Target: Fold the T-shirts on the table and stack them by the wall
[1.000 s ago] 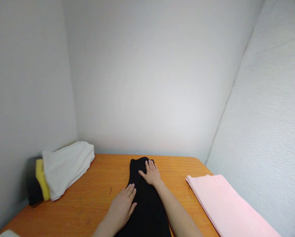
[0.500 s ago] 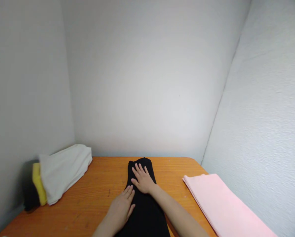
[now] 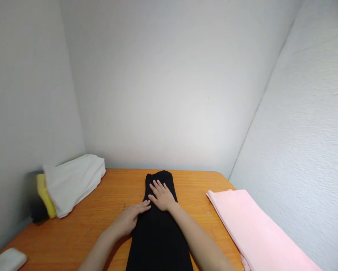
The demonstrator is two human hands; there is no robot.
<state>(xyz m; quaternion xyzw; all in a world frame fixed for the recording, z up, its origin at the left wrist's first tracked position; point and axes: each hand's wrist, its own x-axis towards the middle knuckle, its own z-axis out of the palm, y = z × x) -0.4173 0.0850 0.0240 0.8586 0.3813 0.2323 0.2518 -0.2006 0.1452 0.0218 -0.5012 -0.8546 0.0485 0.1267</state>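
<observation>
Black cloth laid lengthwise on table, far end toward wall at 12 o'clock, near end running off view at 6; R hand palm-down on upper half, fingers spread, pointing abt 11; L hand at 9 o'clock edge, fingertips over cloth, fingers close tog.; thumb not clear, so can't tell if pinching.

Risks, my judgement: cloth looks soft, so if R hand drags toward 6 w/ weight on, it may ruck up under palm; if L hand shoves toward 3, edge cld curl or layers slip (no. of layers can't tell); far end looks uneven & has neither hand on it, so may end up crooked; pink cloth well off at 3, low risk.

Vs 0.5 s ago: L hand then flatter, thumb out on cloth; now more side-on, fingers toward 2, bare table showing betw. forearm & cloth; R hand abt same spot; white item betw. 8 & 9 shows more, prob. head tilt; white cloth near 10 unmoved.
</observation>
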